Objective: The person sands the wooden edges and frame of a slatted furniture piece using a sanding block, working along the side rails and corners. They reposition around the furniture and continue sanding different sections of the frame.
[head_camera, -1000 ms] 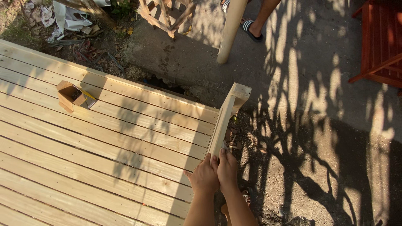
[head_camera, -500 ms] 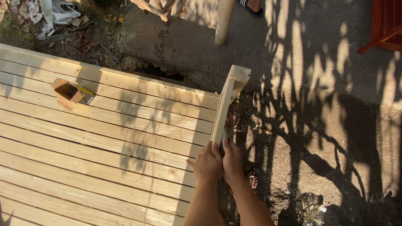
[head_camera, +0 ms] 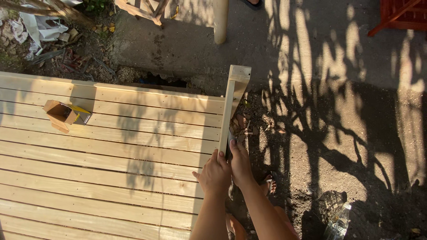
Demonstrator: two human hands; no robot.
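Note:
A pale wooden slatted panel (head_camera: 111,155) lies flat below me, filling the left half of the view. Along its right end stands an upright wooden side board (head_camera: 231,102), set on edge. My left hand (head_camera: 214,174) grips the near part of that board from the panel side. My right hand (head_camera: 240,162) presses against the same board from the outer side, fingers pointing up along it. Both forearms come up from the bottom edge. A small open cardboard box (head_camera: 60,115) sits on the slats at the left.
Bare concrete and dirt ground with branch shadows lies to the right. A pale round post (head_camera: 220,20) stands at the top, red wooden furniture (head_camera: 400,15) at the top right. A clear plastic bottle (head_camera: 338,222) lies by my sandalled foot (head_camera: 269,184). Scrap and rubbish sit top left.
The view has shifted, so the panel and side board sit slightly further right and lower. Both hands stay on the board's near end.

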